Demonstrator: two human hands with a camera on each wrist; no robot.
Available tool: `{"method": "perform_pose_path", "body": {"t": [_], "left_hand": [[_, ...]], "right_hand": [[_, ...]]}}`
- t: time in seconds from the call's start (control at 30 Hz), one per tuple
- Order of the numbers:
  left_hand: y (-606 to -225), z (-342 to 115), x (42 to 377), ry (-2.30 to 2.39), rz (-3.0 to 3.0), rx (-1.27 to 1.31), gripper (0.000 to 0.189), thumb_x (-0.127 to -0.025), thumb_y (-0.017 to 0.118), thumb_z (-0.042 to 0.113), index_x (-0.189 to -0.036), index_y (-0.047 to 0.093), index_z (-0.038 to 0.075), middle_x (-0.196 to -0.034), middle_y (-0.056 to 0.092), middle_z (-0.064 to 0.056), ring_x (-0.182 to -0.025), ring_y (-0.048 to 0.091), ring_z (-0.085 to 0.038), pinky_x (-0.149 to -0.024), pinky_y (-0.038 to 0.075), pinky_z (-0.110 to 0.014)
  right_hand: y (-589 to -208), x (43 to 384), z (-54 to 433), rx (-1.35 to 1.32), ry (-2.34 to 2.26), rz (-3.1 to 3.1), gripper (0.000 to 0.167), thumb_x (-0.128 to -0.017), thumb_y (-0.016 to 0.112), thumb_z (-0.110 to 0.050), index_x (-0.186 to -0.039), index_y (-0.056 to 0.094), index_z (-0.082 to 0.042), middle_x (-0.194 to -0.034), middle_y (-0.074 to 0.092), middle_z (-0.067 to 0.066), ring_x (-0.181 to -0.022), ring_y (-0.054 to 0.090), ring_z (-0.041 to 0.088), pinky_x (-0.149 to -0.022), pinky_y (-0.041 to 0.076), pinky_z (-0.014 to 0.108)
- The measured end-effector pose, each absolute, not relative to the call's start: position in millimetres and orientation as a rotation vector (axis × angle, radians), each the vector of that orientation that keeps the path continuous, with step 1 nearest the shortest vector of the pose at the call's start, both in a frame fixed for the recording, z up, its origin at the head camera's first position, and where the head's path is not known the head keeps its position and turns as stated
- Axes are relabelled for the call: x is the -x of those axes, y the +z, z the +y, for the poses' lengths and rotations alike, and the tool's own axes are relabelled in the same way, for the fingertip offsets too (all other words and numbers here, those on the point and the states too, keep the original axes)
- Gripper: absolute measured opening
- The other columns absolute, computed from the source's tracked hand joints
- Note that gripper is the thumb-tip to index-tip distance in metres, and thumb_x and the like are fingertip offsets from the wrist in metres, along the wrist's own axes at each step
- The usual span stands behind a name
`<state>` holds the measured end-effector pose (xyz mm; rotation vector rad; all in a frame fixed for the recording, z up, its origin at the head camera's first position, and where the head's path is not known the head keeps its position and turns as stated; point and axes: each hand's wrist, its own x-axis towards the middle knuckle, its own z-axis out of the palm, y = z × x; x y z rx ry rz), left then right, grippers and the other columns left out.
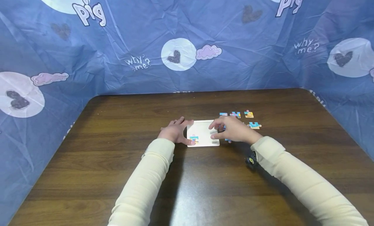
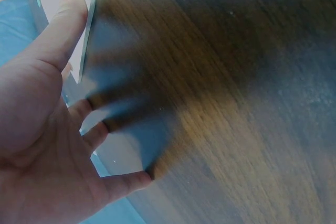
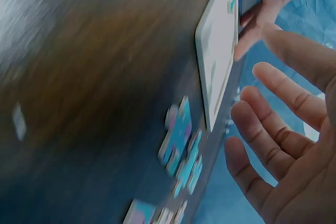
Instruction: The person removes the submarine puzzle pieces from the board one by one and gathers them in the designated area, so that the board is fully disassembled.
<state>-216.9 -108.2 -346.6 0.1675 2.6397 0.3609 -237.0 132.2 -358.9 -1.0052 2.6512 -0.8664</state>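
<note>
A flat white puzzle tray (image 1: 203,124) with a raised rim lies on the table. One colourful jigsaw piece (image 1: 194,139) sits in its near left corner. At the left side, my left hand (image 1: 174,132) steadies the tray, the thumb on its near left part and a finger at the far left corner. The other fingers spread out over the tabletop in the left wrist view. Over the tray's right edge hovers my right hand (image 1: 230,130), fingers loosely bent, with nothing between them in the right wrist view. It partly hides the jigsaw pieces (image 3: 178,135) beside the tray.
More loose jigsaw pieces, such as an orange one (image 1: 249,114) and a blue one (image 1: 255,125), lie right of the tray. The brown wooden table (image 1: 117,132) is bordered by a blue printed cloth (image 1: 131,41) at the back and sides.
</note>
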Motion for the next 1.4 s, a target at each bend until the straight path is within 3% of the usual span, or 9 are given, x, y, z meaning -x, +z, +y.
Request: {"method": "perform_pose_path", "body": {"t": [0.17, 0.83, 1.4], "left_hand": [[-347, -109, 216, 0.369, 2.643, -0.172, 0.092, -0.088, 0.078, 0.048, -0.162, 0.026, 0.031, -0.171, 0.011, -0.007, -0.155, 0.012, -0.035, -0.115, 0.019, -0.071], [-341, -106, 215, 0.304, 2.622, -0.192, 0.090, -0.091, 0.074, 0.047, -0.163, 0.023, 0.030, -0.171, 0.009, -0.008, -0.155, 0.012, -0.034, -0.114, 0.019, -0.072], [-339, -108, 215, 0.287, 2.624, -0.205, 0.094, -0.089, 0.073, 0.056, -0.164, 0.022, 0.029, -0.171, 0.009, -0.010, -0.155, 0.013, -0.034, -0.113, 0.022, -0.072]], "right_hand": [[-360, 235, 117, 1.018, -0.844, 2.649, 0.030, -0.085, 0.083, -0.022, -0.109, 0.075, -0.006, -0.094, 0.066, 0.008, -0.085, 0.062, 0.021, -0.075, 0.049, 0.035], [-365, 227, 76, 0.978, -0.610, 2.692, 0.024, -0.085, 0.085, -0.022, -0.105, 0.079, -0.010, -0.105, 0.066, 0.005, -0.086, 0.059, 0.019, -0.079, 0.051, 0.035], [-369, 231, 67, 0.910, -0.641, 2.747, 0.021, -0.080, 0.088, -0.019, -0.091, 0.072, -0.012, -0.092, 0.061, 0.002, -0.080, 0.053, 0.018, -0.074, 0.045, 0.033]]}}
